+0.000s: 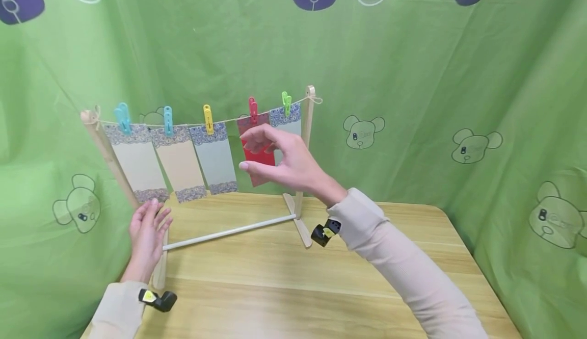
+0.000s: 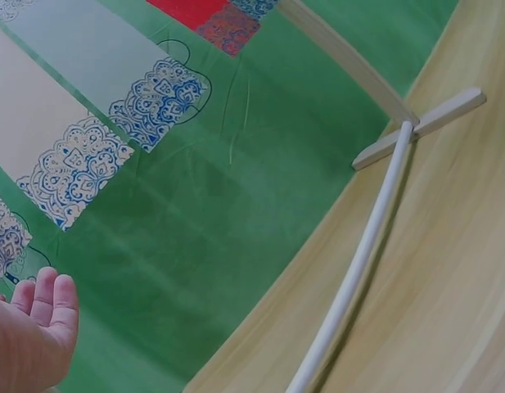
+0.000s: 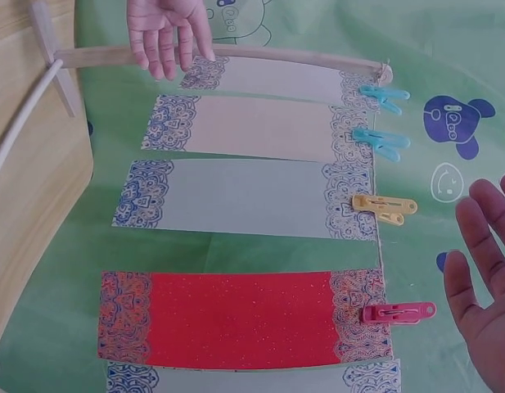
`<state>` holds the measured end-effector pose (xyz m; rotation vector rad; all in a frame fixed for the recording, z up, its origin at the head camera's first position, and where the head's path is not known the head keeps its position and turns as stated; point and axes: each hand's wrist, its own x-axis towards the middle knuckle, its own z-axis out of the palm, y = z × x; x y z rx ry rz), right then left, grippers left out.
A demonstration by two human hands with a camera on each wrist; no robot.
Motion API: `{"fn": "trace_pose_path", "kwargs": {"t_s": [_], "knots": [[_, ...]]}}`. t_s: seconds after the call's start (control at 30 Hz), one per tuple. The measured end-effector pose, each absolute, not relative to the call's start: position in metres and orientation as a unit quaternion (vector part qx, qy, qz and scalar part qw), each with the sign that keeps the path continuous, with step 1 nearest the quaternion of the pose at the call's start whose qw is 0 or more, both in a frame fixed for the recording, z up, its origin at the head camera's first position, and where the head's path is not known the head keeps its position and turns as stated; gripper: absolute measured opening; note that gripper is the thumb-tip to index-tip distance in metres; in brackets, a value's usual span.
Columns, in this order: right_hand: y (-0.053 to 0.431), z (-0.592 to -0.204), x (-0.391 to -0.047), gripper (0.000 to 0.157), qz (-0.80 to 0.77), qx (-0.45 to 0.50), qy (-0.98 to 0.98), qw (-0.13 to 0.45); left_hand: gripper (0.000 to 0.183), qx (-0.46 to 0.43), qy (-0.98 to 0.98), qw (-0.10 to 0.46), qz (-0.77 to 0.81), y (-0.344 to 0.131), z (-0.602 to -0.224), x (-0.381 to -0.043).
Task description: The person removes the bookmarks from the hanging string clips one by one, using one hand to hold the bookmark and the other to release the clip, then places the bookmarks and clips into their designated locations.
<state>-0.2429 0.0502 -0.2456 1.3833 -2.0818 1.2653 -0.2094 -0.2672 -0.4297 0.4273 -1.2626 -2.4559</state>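
Patterned paper cards hang by clothespins from a string. The white card [image 1: 137, 165] at the left has a blue clothespin [image 1: 123, 120]; my left hand [image 1: 148, 237] is at its lower edge, fingers loosely bent and pinching nothing. Beside it hang a peach card [image 1: 178, 160] with a blue clothespin [image 1: 168, 121] and a pale blue card [image 1: 214, 158] with a yellow clothespin [image 1: 208, 120]. My right hand [image 1: 293, 163] is raised, thumb and fingers apart, partly hiding the red card [image 3: 244, 319] and another pale card [image 1: 293, 125]. A red clothespin [image 1: 253, 110] and a green clothespin [image 1: 287, 103] top these two.
The string joins a left wooden post [image 1: 107, 150] and a right wooden post [image 1: 308, 120]. A white rod [image 1: 229, 231] links their feet low over the wooden table [image 1: 367, 272]. Green cloth [image 1: 412, 74] with printed cartoon figures surrounds the table behind and at the sides.
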Motion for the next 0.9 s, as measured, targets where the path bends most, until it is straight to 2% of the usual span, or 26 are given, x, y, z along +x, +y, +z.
{"fn": "trace_pose_path", "kwargs": {"t_s": [0.9], "knots": [[0.014,-0.234,-0.258,0.04,0.444,0.487,-0.739,0.14,0.026,0.151,-0.396,0.192,-0.885,-0.266,-0.436,-0.21]]}}
